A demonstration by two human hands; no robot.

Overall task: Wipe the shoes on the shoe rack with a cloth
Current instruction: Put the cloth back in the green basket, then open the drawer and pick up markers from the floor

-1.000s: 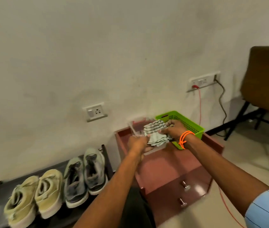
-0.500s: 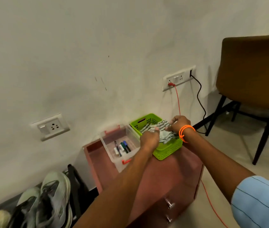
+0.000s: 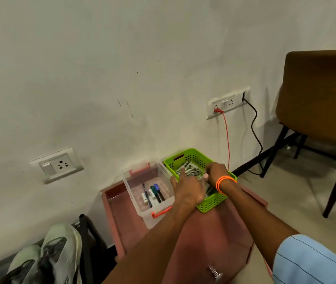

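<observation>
I have both hands in the basket (image 3: 214, 203), left hand (image 3: 187, 189) flat-fingered on the cloth (image 3: 189, 171), right hand (image 3: 215, 171) seemingly curled round it; next, carry it to the shoes (image 3: 60, 253).

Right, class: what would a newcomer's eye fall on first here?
Both hands, the left hand and the right hand, are pressing a striped cloth into the green basket on the red cabinet. Grey shoes sit at lower left, and a brown chair stands on the right.
</observation>
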